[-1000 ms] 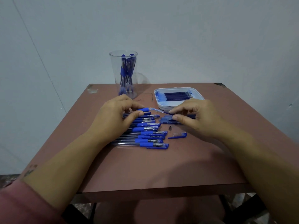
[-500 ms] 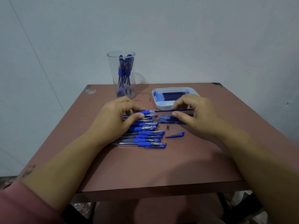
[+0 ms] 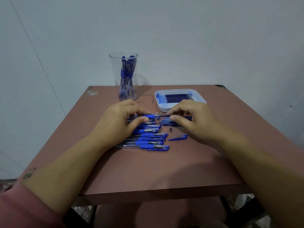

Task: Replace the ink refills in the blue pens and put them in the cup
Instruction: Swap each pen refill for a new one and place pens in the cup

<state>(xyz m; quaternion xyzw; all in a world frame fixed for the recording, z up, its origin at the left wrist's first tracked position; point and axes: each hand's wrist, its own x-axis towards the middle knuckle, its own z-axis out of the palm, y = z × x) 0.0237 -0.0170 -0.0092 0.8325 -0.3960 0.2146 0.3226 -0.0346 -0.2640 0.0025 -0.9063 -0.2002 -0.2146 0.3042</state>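
My left hand [image 3: 120,120] pinches a blue-gripped pen barrel [image 3: 148,116] between thumb and fingers, just above a row of several capped blue pens [image 3: 150,140]. Level with it, my right hand [image 3: 195,119] pinches a thin dark ink refill [image 3: 162,115] whose left end meets the barrel's open tip. A small pile of used refills [image 3: 166,122] lies under my right hand. A loose metal tip [image 3: 170,129] and a blue cap [image 3: 178,137] lie on the table. The clear cup [image 3: 123,76] at the back holds several blue pens.
A white tray [image 3: 199,98] with several dark refills sits at the back right of the brown table [image 3: 148,170]. The table stands against a pale wall. Its front edge is near my forearms, with dark floor below.
The refill held by my right hand now lies level and in line with the barrel, instead of slanting. Both hands stayed almost in place.
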